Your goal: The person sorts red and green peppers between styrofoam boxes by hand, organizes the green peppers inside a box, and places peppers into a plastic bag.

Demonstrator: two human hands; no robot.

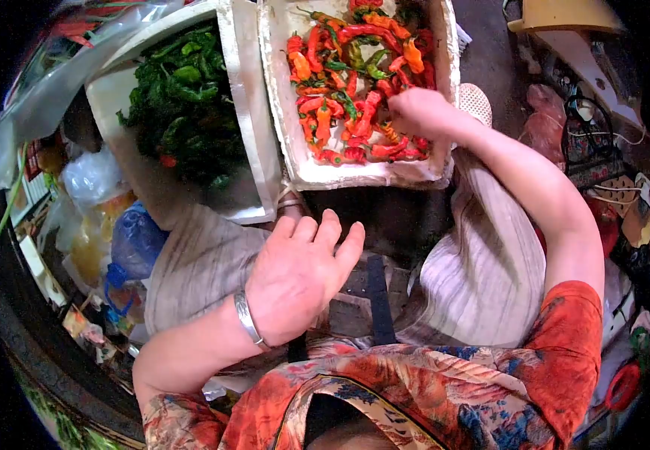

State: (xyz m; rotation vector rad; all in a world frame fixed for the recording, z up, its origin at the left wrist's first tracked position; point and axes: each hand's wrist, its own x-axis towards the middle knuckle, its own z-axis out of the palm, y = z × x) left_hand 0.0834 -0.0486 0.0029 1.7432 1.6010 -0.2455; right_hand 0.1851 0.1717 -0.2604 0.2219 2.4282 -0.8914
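My left hand (299,274), with a silver bangle (248,319) at the wrist, hovers above my lap with its fingers apart and nothing in it. Over the right part of a white foam box (362,176) is my right hand (421,112), its fingers curled and blurred; whether they hold anything is hidden. Red, orange and a few green peppers (362,112) lie in that box below my right hand. A second foam box (254,135), tilted at its left, holds dark green peppers (186,97).
Plastic bags (92,180) and a blue plastic container (136,241) are on the left. Striped trousers (482,270) cover my spread legs. At the right stand a yellowish basin (565,15), a pinkish bag (545,124) and cluttered items with wires.
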